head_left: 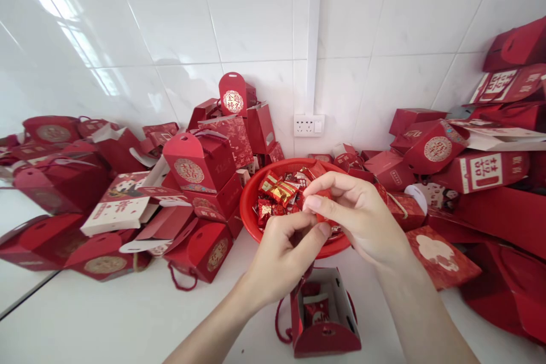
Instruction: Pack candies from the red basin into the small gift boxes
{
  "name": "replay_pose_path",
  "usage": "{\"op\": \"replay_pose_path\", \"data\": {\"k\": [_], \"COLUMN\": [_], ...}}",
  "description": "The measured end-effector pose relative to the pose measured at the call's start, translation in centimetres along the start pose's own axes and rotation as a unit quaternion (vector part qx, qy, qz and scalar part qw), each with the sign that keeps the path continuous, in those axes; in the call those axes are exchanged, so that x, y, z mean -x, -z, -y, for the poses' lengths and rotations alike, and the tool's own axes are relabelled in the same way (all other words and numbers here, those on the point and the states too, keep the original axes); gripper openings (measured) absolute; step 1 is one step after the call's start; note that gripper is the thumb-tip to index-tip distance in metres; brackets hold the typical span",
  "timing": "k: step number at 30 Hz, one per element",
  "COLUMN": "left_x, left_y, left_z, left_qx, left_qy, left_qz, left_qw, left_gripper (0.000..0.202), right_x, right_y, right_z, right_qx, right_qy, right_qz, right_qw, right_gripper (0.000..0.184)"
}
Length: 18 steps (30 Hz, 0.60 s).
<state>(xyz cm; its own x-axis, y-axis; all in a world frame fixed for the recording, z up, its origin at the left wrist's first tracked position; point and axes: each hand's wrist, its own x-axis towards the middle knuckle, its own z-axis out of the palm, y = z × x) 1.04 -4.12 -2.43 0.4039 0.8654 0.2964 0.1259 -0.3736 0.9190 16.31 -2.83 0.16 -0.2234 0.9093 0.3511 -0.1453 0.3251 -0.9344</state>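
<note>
My left hand [284, 256] and my right hand [356, 213] meet above the near rim of a red plastic basket [249, 205] filled with red and gold wrapped candies [279, 192]. Both hands pinch a small red wrapped candy [321, 198] between thumb and fingers. Just below my hands an open red gift box [323, 313] with a cord handle stands on the white counter; a red and white packet lies inside it.
Piles of red gift boxes flank the basket, on the left [200, 162] and on the right [482, 170]. A flat red envelope [441, 256] lies right of my wrist. A wall socket [309, 124] sits on the white tiled wall behind.
</note>
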Motion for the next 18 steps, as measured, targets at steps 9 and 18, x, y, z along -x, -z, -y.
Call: {"op": "replay_pose_path", "data": {"k": [9, 18], "left_x": [0.3, 0.7], "left_y": [2.0, 2.6], "left_z": [-0.5, -1.1], "left_qx": [-0.015, -0.040], "left_qy": [-0.041, -0.064], "left_qz": [-0.032, -0.034], "left_qw": [0.999, 0.997], "left_gripper": [0.039, 0.039], "right_x": [0.5, 1.7], "right_y": [1.6, 2.3], "right_z": [1.7, 3.1], "right_qx": [0.079, 0.170], "right_qy": [0.026, 0.017], "right_qz": [0.017, 0.043], "right_qw": [0.996, 0.984], "right_gripper": [0.012, 0.015]}}
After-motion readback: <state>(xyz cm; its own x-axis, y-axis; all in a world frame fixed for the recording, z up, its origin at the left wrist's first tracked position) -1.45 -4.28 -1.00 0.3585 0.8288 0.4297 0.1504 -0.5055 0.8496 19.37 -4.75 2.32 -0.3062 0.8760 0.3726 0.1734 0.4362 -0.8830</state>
